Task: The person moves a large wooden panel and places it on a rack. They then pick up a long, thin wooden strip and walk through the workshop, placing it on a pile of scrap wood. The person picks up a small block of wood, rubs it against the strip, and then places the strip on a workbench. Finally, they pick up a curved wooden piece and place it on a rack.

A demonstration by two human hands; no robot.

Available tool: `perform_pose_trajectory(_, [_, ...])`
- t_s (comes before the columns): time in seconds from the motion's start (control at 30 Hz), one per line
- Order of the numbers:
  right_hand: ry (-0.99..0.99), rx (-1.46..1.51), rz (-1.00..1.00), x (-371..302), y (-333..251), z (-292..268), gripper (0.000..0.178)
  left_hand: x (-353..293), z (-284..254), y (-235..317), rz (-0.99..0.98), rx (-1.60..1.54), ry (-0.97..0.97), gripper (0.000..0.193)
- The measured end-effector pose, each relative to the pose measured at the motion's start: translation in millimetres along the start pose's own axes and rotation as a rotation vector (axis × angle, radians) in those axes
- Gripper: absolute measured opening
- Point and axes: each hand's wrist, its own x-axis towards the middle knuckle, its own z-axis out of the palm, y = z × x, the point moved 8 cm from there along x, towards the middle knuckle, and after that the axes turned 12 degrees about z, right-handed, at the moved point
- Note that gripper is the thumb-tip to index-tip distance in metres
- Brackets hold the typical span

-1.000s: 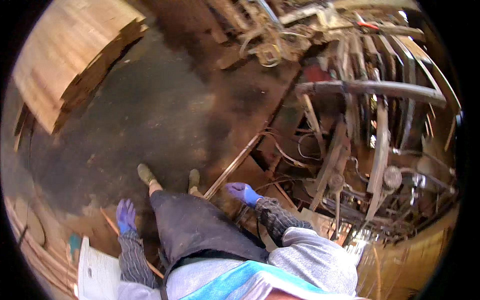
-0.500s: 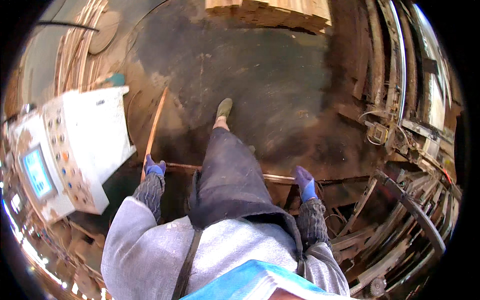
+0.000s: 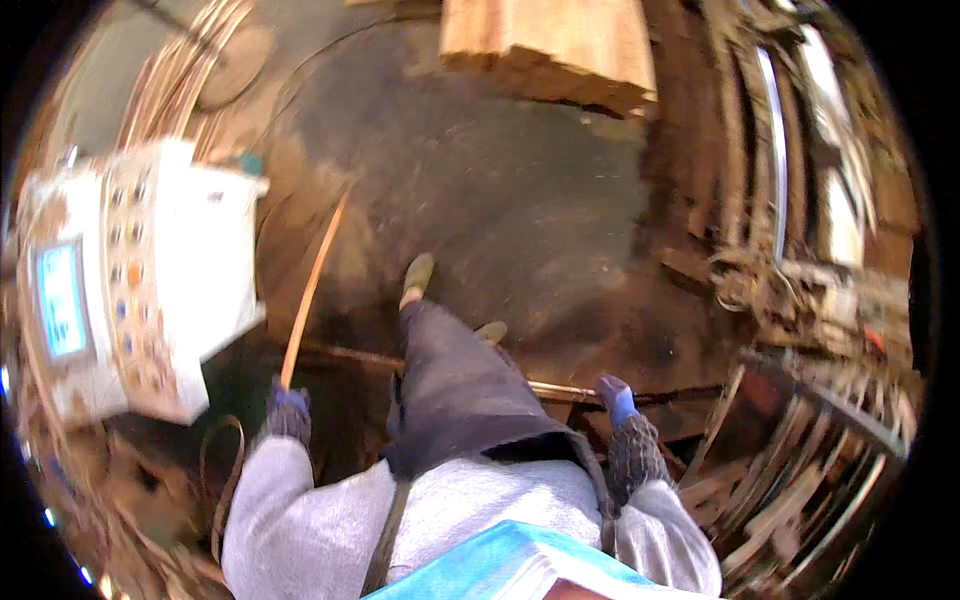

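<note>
My left hand, in a purple-blue glove, is closed around the near end of a long thin wooden strip. The strip slants forward and slightly right, its far end over the floor. Down at my right side hangs my right hand, in a similar glove, fingers stretched forward and somewhat blurred. Nothing shows in it. Beside its fingers, in the picture, runs a thin pale strip or rail low down, passing behind my leg; whether they touch I cannot tell.
At left stands a white control console with a lit screen and buttons. A stack of lumber lies ahead, and long thin strips lie at far left. Machinery with rails lines the right; loose wood strips fill the lower right.
My view has shifted, bringing the lumber stack nearer. My left hand has drawn back toward my body with the strip, and my feet have changed place. The right hand stays by my side.
</note>
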Motion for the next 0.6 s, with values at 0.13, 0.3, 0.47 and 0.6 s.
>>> perform_pose_trajectory(0.13, [-0.094,0.095,0.102,53,-53,20,0.016,50,-16,-17,-0.247,0.191,-0.662,0.046])
perform_pose_trajectory(0.3, [0.005,0.871,0.731,63,-77,30,0.029,29,87,36,-0.032,0.613,-0.757,0.038])
perform_pose_trajectory(0.47, [0.194,0.725,0.709,9,-120,32,0.032,12,193,94,0.034,0.905,-0.972,0.03])
perform_pose_trajectory(0.6, [0.28,0.589,0.954,-88,-87,80,0.031,-39,301,124,0.095,1.165,-1.15,0.024])
